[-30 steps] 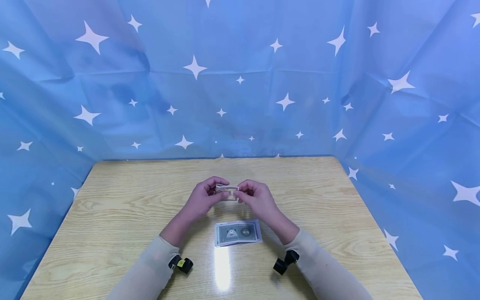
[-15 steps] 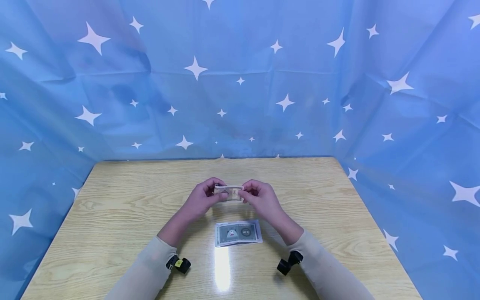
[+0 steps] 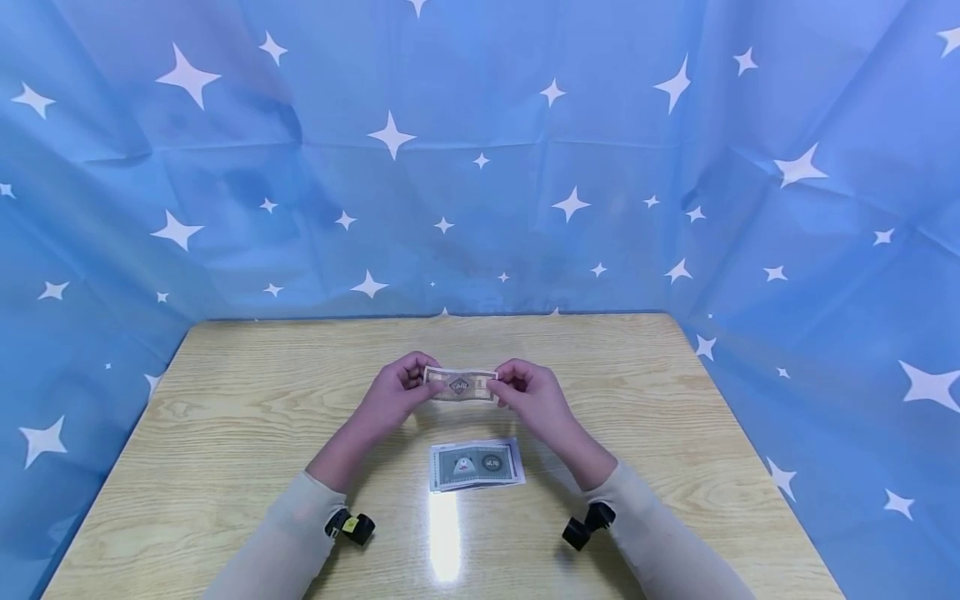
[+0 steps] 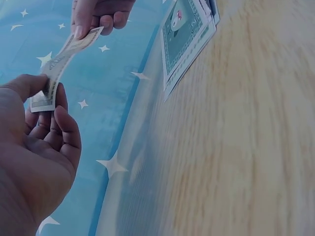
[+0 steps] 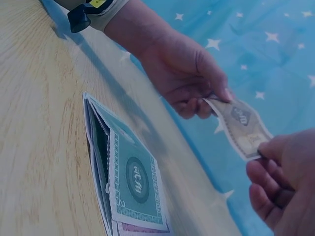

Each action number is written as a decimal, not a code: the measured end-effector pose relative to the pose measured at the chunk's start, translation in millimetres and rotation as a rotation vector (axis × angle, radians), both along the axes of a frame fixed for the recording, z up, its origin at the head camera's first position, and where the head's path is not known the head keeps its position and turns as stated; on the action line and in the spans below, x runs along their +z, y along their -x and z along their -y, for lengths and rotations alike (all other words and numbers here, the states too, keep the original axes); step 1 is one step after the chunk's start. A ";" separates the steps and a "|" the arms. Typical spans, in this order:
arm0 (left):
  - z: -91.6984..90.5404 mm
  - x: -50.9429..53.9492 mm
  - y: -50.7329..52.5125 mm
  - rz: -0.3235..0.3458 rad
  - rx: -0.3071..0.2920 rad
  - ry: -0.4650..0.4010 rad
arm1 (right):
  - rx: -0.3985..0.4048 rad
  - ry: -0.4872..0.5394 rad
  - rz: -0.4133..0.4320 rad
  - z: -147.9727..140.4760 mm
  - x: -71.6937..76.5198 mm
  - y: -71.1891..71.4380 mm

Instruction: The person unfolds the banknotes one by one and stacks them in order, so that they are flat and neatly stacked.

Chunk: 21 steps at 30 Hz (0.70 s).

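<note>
A small brownish banknote (image 3: 460, 386) with a pale border is stretched between both hands above the table. My left hand (image 3: 395, 390) pinches its left end between thumb and fingers. The right hand (image 3: 531, 395) pinches the other end the same way. In the right wrist view the banknote (image 5: 241, 122) bends in a slight wave, with a dark diamond mark near its middle. Closer to me on the table lies a stack of green play banknotes (image 3: 477, 465). Seen from the right wrist, the stack (image 5: 135, 179) looks creased, its layers standing a little apart, with a purplish edge beneath.
The wooden table (image 3: 262, 433) spreads around the hands and the stack. Behind it and at both sides hangs a blue cloth (image 3: 480, 242) with white stars. A bright light reflection falls on the tabletop just in front of the stack.
My hands have drawn apart, the left moving left and the right moving right, so more of the brownish banknote shows between them. The green stack has stayed put.
</note>
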State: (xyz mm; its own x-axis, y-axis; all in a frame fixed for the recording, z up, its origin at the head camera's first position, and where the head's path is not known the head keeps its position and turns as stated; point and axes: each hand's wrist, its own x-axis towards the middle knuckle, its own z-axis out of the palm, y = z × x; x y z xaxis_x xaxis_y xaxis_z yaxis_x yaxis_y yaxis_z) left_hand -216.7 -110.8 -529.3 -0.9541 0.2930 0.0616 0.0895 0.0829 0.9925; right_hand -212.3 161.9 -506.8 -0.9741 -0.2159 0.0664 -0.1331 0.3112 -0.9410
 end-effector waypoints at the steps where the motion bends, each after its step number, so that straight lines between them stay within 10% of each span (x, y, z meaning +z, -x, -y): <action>1: 0.3 0.2 -0.1 0.003 0.001 -0.003 | 0.002 0.002 0.000 -1.0 0.3 -0.3; 21: 7.4 4.4 -23.1 0.002 -0.103 0.124 | 0.112 -0.012 0.058 -21.2 1.0 -20.3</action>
State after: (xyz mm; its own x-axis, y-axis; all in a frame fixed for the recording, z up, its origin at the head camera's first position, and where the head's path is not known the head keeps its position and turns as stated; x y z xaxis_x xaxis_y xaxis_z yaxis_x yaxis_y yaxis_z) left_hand -193.7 -118.2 -524.8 -0.9189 0.3942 0.0167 0.1015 0.1952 0.9755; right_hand -192.0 183.0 -505.7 -0.9459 -0.3243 0.0073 -0.1131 0.3087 -0.9444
